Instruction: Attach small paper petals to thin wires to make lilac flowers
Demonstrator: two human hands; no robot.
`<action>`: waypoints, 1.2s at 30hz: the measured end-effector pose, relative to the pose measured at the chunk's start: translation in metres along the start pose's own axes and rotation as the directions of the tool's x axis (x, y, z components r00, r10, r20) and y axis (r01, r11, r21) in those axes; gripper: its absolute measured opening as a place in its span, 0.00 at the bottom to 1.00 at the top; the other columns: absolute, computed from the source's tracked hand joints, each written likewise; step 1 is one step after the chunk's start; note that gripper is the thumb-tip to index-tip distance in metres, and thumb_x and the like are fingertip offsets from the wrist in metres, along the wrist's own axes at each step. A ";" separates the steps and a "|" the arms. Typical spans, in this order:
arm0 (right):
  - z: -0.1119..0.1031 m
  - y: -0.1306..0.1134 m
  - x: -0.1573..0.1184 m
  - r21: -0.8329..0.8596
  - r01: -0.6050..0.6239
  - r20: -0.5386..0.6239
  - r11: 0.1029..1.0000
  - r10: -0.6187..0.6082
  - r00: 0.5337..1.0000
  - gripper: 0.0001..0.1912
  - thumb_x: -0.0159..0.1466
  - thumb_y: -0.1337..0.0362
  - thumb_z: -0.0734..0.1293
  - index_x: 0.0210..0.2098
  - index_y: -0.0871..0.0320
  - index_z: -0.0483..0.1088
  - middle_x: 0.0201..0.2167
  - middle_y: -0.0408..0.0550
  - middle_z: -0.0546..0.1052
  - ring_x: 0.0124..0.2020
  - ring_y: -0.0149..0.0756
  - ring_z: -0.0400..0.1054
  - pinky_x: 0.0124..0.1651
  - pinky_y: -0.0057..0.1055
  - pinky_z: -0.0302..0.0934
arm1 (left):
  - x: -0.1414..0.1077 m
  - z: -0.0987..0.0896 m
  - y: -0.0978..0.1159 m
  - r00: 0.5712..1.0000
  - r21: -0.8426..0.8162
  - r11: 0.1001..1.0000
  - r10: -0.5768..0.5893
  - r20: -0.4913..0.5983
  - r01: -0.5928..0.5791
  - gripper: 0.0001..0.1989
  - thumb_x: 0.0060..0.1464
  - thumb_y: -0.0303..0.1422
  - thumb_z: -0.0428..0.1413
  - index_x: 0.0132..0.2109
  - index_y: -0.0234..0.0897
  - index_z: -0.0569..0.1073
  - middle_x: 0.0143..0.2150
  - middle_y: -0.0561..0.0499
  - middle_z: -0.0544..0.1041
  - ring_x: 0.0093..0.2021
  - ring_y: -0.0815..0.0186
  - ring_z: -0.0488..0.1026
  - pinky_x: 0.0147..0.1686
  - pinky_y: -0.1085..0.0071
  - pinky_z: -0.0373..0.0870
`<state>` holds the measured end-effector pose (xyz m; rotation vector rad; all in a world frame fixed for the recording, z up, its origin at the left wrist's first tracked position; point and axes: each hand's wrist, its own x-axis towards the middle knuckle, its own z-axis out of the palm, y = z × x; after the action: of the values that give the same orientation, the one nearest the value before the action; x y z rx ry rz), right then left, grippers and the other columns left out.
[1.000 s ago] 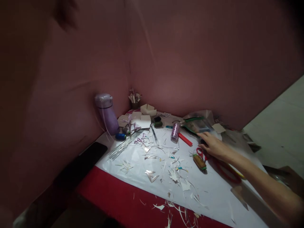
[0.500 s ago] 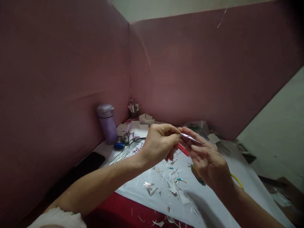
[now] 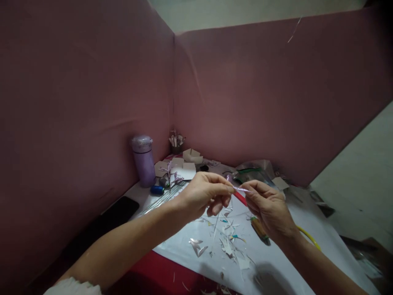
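Between my two hands, above the white tabletop, is a thin shiny lilac strip point(image 3: 242, 189). My left hand point(image 3: 206, 194) pinches its left end between thumb and forefinger, the other fingers curled beneath. Thumb and fingers of my right hand point(image 3: 266, 203) close on the strip's right part. A red object point(image 3: 240, 198) lies on the table behind and below the strip, partly hidden by the hands. Under the hands, paper scraps point(image 3: 227, 246) and several silvery leaf-shaped pieces point(image 3: 197, 248) are scattered.
At the left back stand a purple bottle point(image 3: 144, 164) and a blue thread spool point(image 3: 157, 190), near thin wires point(image 3: 162, 199). A dark phone-like object point(image 3: 123, 209) lies at the left edge. An amber spool point(image 3: 259, 229) sits below my right hand. Pink partitions point(image 3: 260, 98) enclose the back.
My right hand has lowered, and its fingers, spread along the strip before, now pinch it. My left hand has moved slightly down. The view has shifted a little.
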<state>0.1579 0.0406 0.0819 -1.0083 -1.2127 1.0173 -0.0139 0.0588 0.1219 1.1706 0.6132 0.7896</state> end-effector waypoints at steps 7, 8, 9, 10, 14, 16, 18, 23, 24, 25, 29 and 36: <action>-0.001 0.000 0.008 -0.245 0.179 0.042 0.953 -0.174 0.984 0.10 0.56 0.57 0.70 0.26 0.58 0.71 0.20 0.41 0.68 0.21 0.28 0.58 0.22 0.26 0.52 | -0.013 0.016 -0.011 0.999 0.080 0.997 -0.009 0.043 0.006 0.06 0.47 0.29 0.56 0.26 0.31 0.70 0.16 0.56 0.68 0.09 0.77 0.60 0.06 0.81 0.50; 0.000 0.000 0.008 -0.267 0.207 0.045 0.941 -0.203 0.978 0.10 0.56 0.58 0.69 0.26 0.58 0.71 0.20 0.41 0.68 0.21 0.28 0.58 0.22 0.26 0.52 | -0.014 0.017 -0.012 0.999 0.092 0.996 -0.006 0.037 0.002 0.06 0.47 0.29 0.56 0.25 0.31 0.70 0.16 0.56 0.68 0.09 0.77 0.60 0.06 0.81 0.50; 0.000 0.000 0.009 -0.293 0.237 0.044 0.926 -0.235 0.971 0.09 0.57 0.58 0.69 0.26 0.58 0.71 0.20 0.41 0.68 0.21 0.28 0.57 0.22 0.26 0.52 | -0.014 0.018 -0.014 1.000 0.105 0.995 -0.001 0.026 -0.002 0.06 0.47 0.29 0.56 0.25 0.31 0.70 0.16 0.56 0.68 0.09 0.76 0.60 0.06 0.81 0.50; 0.000 -0.001 0.010 -0.322 0.268 0.039 0.908 -0.270 0.962 0.09 0.58 0.58 0.68 0.27 0.58 0.71 0.20 0.40 0.67 0.21 0.28 0.57 0.22 0.25 0.52 | -0.015 0.019 -0.016 1.000 0.118 0.993 0.006 0.013 -0.008 0.06 0.47 0.29 0.55 0.26 0.31 0.70 0.16 0.56 0.68 0.09 0.76 0.60 0.06 0.81 0.50; -0.002 -0.004 0.010 -0.468 0.379 0.051 0.798 -0.404 0.913 0.08 0.60 0.60 0.67 0.27 0.57 0.70 0.20 0.40 0.66 0.21 0.28 0.57 0.23 0.26 0.52 | -0.017 0.021 -0.023 0.997 0.181 0.982 0.070 -0.040 -0.061 0.05 0.48 0.29 0.55 0.27 0.31 0.70 0.16 0.58 0.66 0.09 0.77 0.59 0.06 0.82 0.51; -0.003 -0.006 0.008 -0.535 0.411 0.066 0.738 -0.449 0.891 0.08 0.60 0.61 0.66 0.27 0.57 0.69 0.19 0.39 0.66 0.21 0.27 0.56 0.23 0.26 0.52 | -0.019 0.021 -0.027 0.992 0.220 0.971 0.114 -0.061 -0.098 0.05 0.48 0.29 0.54 0.28 0.31 0.70 0.16 0.58 0.66 0.09 0.78 0.60 0.06 0.82 0.53; -0.004 -0.008 0.007 -0.583 0.427 0.073 0.691 -0.479 0.875 0.08 0.60 0.61 0.66 0.27 0.57 0.69 0.18 0.39 0.66 0.19 0.27 0.55 0.22 0.26 0.51 | -0.021 0.021 -0.030 0.984 0.258 0.957 0.159 -0.080 -0.134 0.05 0.49 0.29 0.54 0.28 0.32 0.70 0.17 0.58 0.66 0.10 0.78 0.60 0.07 0.83 0.54; -0.005 -0.011 0.006 -0.650 0.432 0.073 0.625 -0.514 0.855 0.08 0.61 0.60 0.65 0.27 0.56 0.70 0.16 0.39 0.65 0.17 0.28 0.55 0.21 0.27 0.50 | -0.021 0.020 -0.033 0.984 0.251 0.958 0.162 -0.068 -0.140 0.05 0.49 0.29 0.54 0.28 0.32 0.70 0.17 0.57 0.66 0.10 0.78 0.60 0.07 0.83 0.54; -0.005 -0.011 0.006 -0.656 0.435 0.076 0.617 -0.519 0.852 0.08 0.61 0.60 0.65 0.27 0.56 0.70 0.16 0.39 0.66 0.17 0.28 0.56 0.21 0.27 0.50 | -0.021 0.020 -0.033 0.986 0.241 0.961 0.153 -0.065 -0.133 0.05 0.49 0.29 0.54 0.28 0.32 0.70 0.17 0.57 0.66 0.10 0.78 0.60 0.07 0.83 0.53; -0.005 -0.010 0.006 -0.661 0.441 0.081 0.608 -0.526 0.847 0.08 0.61 0.60 0.65 0.27 0.56 0.70 0.16 0.39 0.66 0.17 0.28 0.56 0.20 0.27 0.50 | -0.021 0.020 -0.032 0.987 0.234 0.964 0.147 -0.065 -0.128 0.05 0.49 0.30 0.54 0.27 0.32 0.70 0.17 0.57 0.66 0.09 0.78 0.60 0.07 0.82 0.53; -0.007 -0.005 0.004 -0.691 0.459 0.102 0.558 -0.553 0.827 0.08 0.61 0.60 0.65 0.27 0.55 0.70 0.17 0.40 0.67 0.17 0.29 0.57 0.21 0.28 0.52 | -0.021 0.020 -0.032 0.987 0.216 0.968 0.143 -0.071 -0.124 0.06 0.49 0.31 0.55 0.27 0.32 0.70 0.17 0.57 0.66 0.09 0.77 0.60 0.06 0.81 0.52; -0.017 -0.009 0.000 -0.562 0.388 0.127 0.731 -0.387 0.913 0.10 0.62 0.57 0.63 0.29 0.54 0.72 0.21 0.43 0.70 0.23 0.32 0.64 0.27 0.29 0.61 | -0.026 0.014 -0.040 0.938 0.369 0.882 0.340 -0.067 -0.293 0.04 0.50 0.28 0.54 0.32 0.32 0.72 0.19 0.56 0.66 0.12 0.78 0.62 0.11 0.81 0.56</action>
<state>0.1754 0.0371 0.0887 -1.1390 -1.7035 0.3047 -0.0099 0.0228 0.0879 1.5882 0.7006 1.0708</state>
